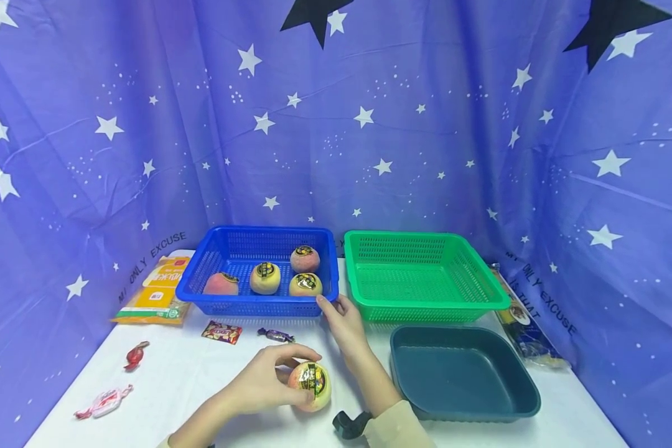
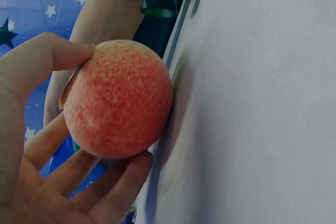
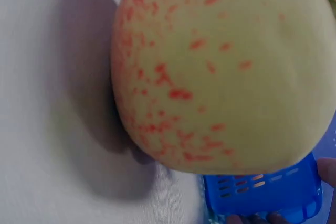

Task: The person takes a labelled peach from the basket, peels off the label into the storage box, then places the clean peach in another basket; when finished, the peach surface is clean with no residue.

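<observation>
My left hand [image 1: 271,381] holds a yellow-and-red peach [image 1: 316,384] with a black and gold sticker, low over the white table. Its thumb and fingers lie round the fruit, whose red side fills much of the left wrist view [image 2: 121,100]. My right hand [image 1: 347,326] grips the front right corner of the blue basket [image 1: 257,306], thumb at the front rim and fingers at the side. Inside that basket lie several peaches [image 1: 265,278] with similar stickers. In the right wrist view, the held peach [image 3: 226,77] hides most of the blue basket [image 3: 257,195].
A green basket [image 1: 425,311] stands right of the blue one, with a dark teal tray [image 1: 465,407] before it. Wrapped candies [image 1: 105,403] and a snack packet [image 1: 222,332] lie at left. Bags stand at the left [image 1: 157,292] and right [image 1: 529,330] edges. A starry curtain surrounds the table.
</observation>
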The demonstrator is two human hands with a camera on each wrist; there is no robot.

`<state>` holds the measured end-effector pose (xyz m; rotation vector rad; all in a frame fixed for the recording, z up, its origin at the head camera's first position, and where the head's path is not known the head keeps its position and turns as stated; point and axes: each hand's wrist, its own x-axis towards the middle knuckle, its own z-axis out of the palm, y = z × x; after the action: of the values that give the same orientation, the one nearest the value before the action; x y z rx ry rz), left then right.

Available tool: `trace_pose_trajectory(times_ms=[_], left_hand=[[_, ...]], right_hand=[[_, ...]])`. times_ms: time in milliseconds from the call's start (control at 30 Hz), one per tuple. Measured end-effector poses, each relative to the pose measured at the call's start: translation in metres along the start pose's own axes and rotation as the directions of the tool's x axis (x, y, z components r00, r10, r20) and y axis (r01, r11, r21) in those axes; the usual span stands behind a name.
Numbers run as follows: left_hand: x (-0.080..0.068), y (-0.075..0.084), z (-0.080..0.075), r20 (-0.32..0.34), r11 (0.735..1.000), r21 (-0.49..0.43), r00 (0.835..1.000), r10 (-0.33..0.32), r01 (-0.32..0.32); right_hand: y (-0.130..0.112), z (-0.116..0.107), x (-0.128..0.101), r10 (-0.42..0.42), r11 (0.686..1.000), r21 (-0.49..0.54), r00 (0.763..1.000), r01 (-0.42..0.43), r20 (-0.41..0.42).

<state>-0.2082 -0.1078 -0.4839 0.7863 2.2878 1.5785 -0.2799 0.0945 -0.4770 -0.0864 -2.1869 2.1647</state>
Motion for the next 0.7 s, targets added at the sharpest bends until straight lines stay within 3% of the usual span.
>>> trace_pose_trajectory(times_ms=[200,367,433,533,600,633,700], left_hand=[[-0.001,-0.003,-0.004,0.029,1.0,-0.011,0.999,0.016,-0.016],[-0.002,-0.008,-0.01,0.068,1.0,-0.005,0.997,0.029,-0.029],[-0.001,-0.01,-0.011,0.086,0.999,-0.01,0.996,0.032,-0.031],[0.0,-0.011,-0.012,0.106,0.999,-0.024,0.994,0.035,-0.032],[0.0,-0.012,-0.012,0.109,0.999,-0.034,0.994,0.032,-0.029],[0.0,-0.012,-0.012,0.108,0.999,-0.039,0.994,0.031,-0.026],[0.0,-0.013,-0.011,0.11,0.998,-0.061,0.994,0.028,-0.021]], right_hand=[[-0.014,0.001,-0.018,0.046,0.996,-0.079,0.998,-0.049,-0.04],[-0.029,-0.006,-0.042,0.091,0.98,-0.178,0.996,-0.088,0.008],[-0.035,-0.012,-0.054,0.068,0.974,-0.221,0.997,-0.056,0.047],[-0.04,-0.021,-0.07,-0.025,0.952,-0.3,0.989,0.067,0.144],[-0.043,-0.027,-0.078,-0.123,0.91,-0.353,0.955,0.217,0.268],[-0.044,-0.03,-0.081,-0.176,0.875,-0.375,0.923,0.305,0.342],[-0.048,-0.035,-0.085,-0.257,0.798,-0.377,0.831,0.47,0.494]])
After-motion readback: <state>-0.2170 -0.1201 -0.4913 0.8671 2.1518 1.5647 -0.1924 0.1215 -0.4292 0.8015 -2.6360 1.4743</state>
